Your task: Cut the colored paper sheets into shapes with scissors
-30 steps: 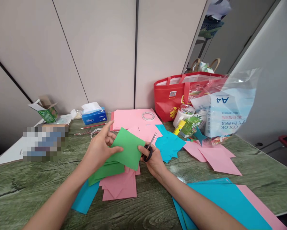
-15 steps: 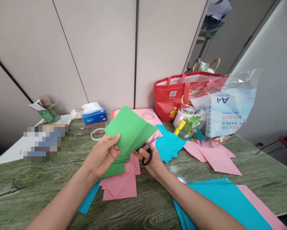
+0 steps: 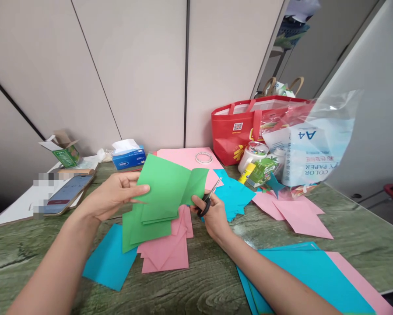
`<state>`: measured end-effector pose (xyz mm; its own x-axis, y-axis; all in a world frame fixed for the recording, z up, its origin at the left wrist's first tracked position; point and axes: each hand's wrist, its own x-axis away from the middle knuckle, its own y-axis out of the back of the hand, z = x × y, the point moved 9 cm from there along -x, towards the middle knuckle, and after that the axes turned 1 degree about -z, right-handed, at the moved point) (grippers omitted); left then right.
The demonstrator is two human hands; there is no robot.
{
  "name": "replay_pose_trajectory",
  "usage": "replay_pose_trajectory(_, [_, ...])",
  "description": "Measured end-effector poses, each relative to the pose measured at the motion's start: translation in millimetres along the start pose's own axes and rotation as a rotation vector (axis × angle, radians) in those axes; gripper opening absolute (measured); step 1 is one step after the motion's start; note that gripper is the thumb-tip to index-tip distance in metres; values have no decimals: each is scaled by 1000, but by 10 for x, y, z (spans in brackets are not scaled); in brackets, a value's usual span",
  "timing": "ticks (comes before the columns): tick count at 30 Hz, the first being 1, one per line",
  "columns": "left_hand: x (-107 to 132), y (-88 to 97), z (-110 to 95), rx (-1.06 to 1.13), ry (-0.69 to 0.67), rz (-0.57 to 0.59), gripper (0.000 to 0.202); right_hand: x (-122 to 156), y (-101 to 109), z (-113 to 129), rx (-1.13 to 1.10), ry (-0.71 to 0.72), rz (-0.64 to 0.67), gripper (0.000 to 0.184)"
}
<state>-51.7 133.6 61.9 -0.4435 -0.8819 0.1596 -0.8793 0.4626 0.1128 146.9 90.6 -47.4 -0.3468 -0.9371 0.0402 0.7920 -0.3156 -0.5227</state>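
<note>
A creased sheet of green paper (image 3: 162,183) is held up above the table. My left hand (image 3: 113,194) pinches its left edge, thumb on top. With my right hand (image 3: 215,218) I hold scissors (image 3: 207,203) with black handles, blades pointing up and to the right. The right thumb also presses on the folded right part of the green paper. Just below lie more green sheets (image 3: 134,229), overlapping pink sheets (image 3: 165,253) and a blue square sheet (image 3: 111,258). Blue cut pieces (image 3: 234,194) lie beyond my right hand.
Behind are a tissue box (image 3: 129,157), a tape roll (image 3: 203,158) on pink paper and a red bag (image 3: 229,131). A glue stick (image 3: 247,173), a white mug (image 3: 249,157) and an A4 paper pack (image 3: 317,153) stand right. Large blue sheets (image 3: 308,275) lie front right; a phone (image 3: 65,194) left.
The green sheet has turned flatter and come lower. My left hand has shifted left along its edge, uncovering the blue square. The right thumb now presses the folded part.
</note>
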Motion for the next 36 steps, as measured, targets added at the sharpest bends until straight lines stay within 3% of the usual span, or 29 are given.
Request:
replay_pose_trajectory(4, [-16, -98, 90, -49, 48, 122, 23, 25, -54, -9, 75, -1, 58, 30])
replay_pose_trajectory(11, [-28, -93, 197, -52, 106, 106, 28, 9, -49, -15, 86, -15, 60, 30])
replay_pose_trajectory(17, [-59, 184, 121, -17, 46, -93, 16, -68, 60, 36, 17, 47, -20, 33])
replay_pose_trajectory(22, [-70, 219, 99, -5, 32, -106, 18, -100, 110, 26, -87, 18, -81, 35])
replay_pose_trajectory(25, [-40, 332, -16, 67, -57, -261, 20, -71, 76, 58, -123, 26, -78, 32])
replay_pose_trajectory(27, [4, 409, -102, 133, -136, -373, 18, -15, -55, 52, -52, 2, 33, 32])
replay_pose_trajectory(30, [41, 382, -174, 201, -211, -403, 27, 186, -401, -62, 99, -115, 384, 38])
replay_pose_trajectory(32, [61, 331, -179, 199, -219, -411, 37, 334, -545, -103, 132, -156, 546, 43])
replay_pose_trajectory(33, [69, 299, -176, 190, -219, -410, 40, 382, -580, -106, 134, -162, 587, 42])
replay_pose_trajectory(36, [47, 124, -124, 119, -166, -313, 20, 428, -602, -95, 149, -152, 623, 35])
